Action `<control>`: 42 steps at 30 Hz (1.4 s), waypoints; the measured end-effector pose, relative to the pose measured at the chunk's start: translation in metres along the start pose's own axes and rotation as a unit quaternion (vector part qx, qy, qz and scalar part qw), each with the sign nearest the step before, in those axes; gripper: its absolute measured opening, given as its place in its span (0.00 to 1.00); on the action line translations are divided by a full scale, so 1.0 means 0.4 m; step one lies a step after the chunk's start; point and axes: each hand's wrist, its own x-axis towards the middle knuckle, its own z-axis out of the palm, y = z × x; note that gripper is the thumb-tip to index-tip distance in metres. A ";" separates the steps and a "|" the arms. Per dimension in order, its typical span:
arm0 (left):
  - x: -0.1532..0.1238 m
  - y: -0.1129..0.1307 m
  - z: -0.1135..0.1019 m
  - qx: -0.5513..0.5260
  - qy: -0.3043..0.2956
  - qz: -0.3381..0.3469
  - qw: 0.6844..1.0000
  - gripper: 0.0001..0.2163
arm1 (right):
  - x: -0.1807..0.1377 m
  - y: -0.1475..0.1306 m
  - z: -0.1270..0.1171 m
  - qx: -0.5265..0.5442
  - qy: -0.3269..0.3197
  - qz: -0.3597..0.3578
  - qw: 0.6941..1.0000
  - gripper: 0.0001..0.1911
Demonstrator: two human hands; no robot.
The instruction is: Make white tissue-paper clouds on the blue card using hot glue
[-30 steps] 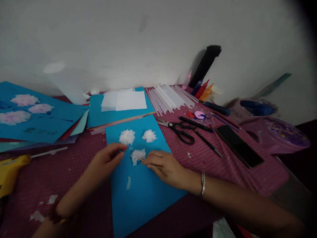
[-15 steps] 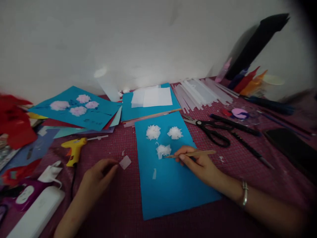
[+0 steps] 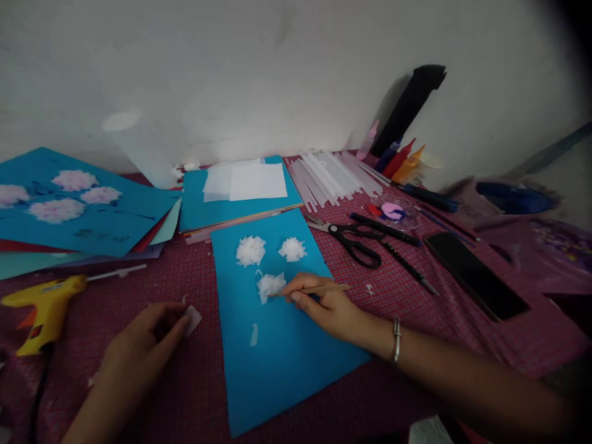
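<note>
My right hand (image 3: 324, 305) grips a thin wooden stick (image 3: 335, 288), its tip touching the edge of the lower white paper puff (image 3: 271, 285). This puff and two more, the left puff (image 3: 250, 251) and the right puff (image 3: 293, 249), sit on a blue sheet (image 3: 287, 376). A loose white strip (image 3: 254, 334) lies on the sheet below them. To the left, my left hand (image 3: 148, 339) rests on the table with thumb and fingers curled together at the edge of a small white paper square (image 3: 193, 320). The fingertips partly cover the square.
A yellow glue gun (image 3: 49, 311) lies at left, below a blue sheet with pinkish flowers (image 3: 74, 209). White paper sheets (image 3: 259, 182) and glue sticks (image 3: 330, 176) are at the back. Black scissors (image 3: 356, 240), pens and a phone (image 3: 474, 274) lie right.
The view has swung to the right. My left hand has reached the small paper square, which lay just beyond its fingertips before. My right hand keeps the stick at the lower puff.
</note>
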 end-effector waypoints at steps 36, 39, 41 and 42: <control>0.057 0.156 -0.070 -0.113 -0.108 0.218 0.963 0.10 | -0.006 0.016 -0.015 0.133 0.081 0.053 0.986 0.08; 0.060 0.241 -0.044 -0.113 -0.133 0.251 0.952 0.07 | -0.008 0.020 -0.018 0.139 0.087 0.059 0.985 0.07; 0.070 0.268 -0.019 -0.128 -0.136 0.258 0.948 0.07 | -0.009 0.023 -0.018 0.139 0.080 0.070 0.985 0.07; 0.076 0.272 -0.007 -0.138 -0.132 0.254 0.948 0.07 | -0.009 0.023 -0.019 0.135 0.073 0.072 0.985 0.07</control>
